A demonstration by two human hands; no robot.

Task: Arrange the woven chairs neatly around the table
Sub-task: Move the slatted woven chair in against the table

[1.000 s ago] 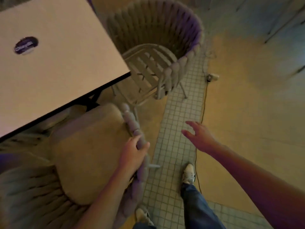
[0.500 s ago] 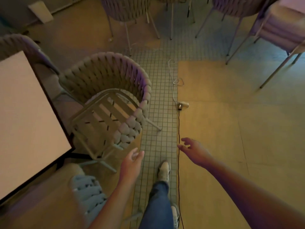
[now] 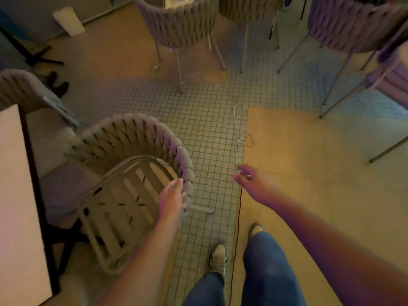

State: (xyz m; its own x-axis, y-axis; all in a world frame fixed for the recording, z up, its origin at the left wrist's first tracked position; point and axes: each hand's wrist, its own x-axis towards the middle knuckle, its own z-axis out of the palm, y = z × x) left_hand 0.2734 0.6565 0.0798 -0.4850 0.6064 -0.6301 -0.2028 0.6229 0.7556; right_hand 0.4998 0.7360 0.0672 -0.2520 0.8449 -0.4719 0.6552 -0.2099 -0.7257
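Now my left hand [image 3: 173, 200] reaches for the chair [image 3: 132, 173] next to the table [image 3: 19, 206]. My fingers [image 3: 176, 184] are spread and loose, right by the woven rim on the near side. I can't tell if they touch it yet, and they hold nothing. My right hand [image 3: 254, 184] hangs in the air over the floor [image 3: 298, 151], loose and empty too.

The chair stands just beside the table's corner. Its slat seat faces the table, and its round back is turned to the tiles.

I think the best way is to wrap my fingers over the top of the rim and get a good hold. Then I should push slow and straight, so the seat slides under the table edge and the legs don't snag. A cord [image 3: 237, 133] lies on the floor close by. I should keep my feet off it.

Half a second ago my left hand was lower, short of the chair. It has come up to the rim. I have stepped closer as well, and more chairs show up ahead.
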